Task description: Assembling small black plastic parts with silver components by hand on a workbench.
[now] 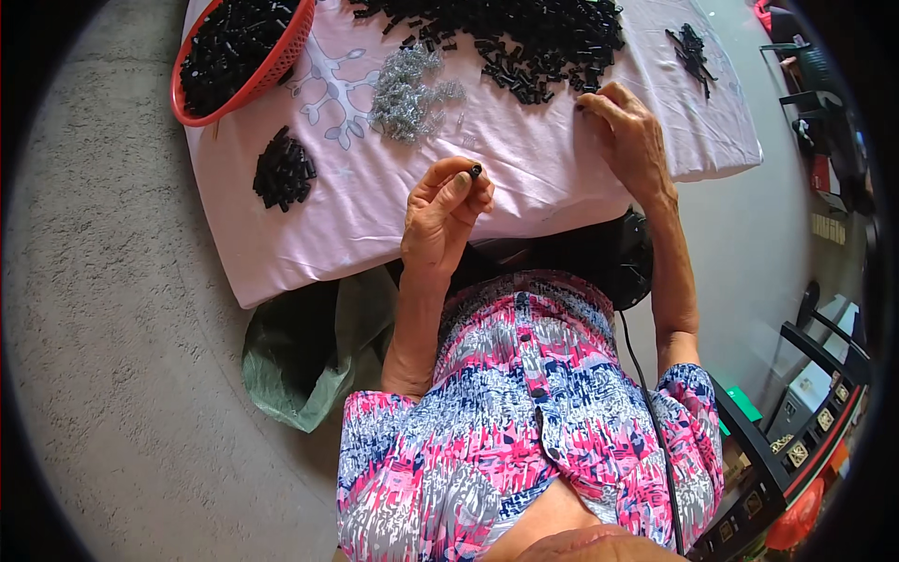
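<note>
My left hand (438, 211) is raised over the near edge of the cloth, thumb and fingers pinched on a small black tube (476, 170) whose hollow end shows. To the right, my right hand (629, 136) rests low over the cloth with its fingers curled together. A dark spot shows at its fingertips, too small to name. Just beyond it spreads a large heap of short black tubes (534, 47). A pile of small clear pieces (408, 94) lies beyond my left hand, and a smaller heap of black tubes (285, 170) sits to the left.
A red plastic basket (298, 58) full of black pieces stands at the table's far left. Thin black pieces (691, 58) lie at the far right of the pink cloth (346, 220). A greenish bag (314, 389) hangs open below the table's near edge. Dark-framed furniture (749, 450) stands at right.
</note>
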`<state>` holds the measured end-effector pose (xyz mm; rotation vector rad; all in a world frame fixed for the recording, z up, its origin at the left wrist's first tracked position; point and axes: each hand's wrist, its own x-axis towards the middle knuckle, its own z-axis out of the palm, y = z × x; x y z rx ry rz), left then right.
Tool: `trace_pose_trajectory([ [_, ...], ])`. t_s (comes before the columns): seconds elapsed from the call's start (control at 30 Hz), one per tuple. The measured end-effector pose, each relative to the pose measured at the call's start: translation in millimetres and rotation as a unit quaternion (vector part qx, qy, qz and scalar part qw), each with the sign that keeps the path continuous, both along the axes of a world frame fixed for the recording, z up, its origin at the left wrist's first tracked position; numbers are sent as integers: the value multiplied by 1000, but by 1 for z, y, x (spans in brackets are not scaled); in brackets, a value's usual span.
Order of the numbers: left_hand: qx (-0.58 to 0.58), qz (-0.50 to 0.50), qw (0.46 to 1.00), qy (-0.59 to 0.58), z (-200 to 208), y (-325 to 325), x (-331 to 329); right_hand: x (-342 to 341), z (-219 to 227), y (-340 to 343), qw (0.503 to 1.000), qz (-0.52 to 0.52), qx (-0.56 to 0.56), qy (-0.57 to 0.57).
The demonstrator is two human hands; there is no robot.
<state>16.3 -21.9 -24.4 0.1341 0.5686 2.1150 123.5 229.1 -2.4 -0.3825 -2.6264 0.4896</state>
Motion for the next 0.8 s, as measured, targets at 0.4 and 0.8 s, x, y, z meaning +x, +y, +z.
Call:
trace_pose_trajectory([
  [0.4, -34, -7, 999, 30, -4, 1, 3, 4, 9, -33, 987, 29, -123, 101],
  [0.8, -116, -4, 990, 82, 18, 1, 14, 17, 19, -91, 754, 61, -646, 100],
])
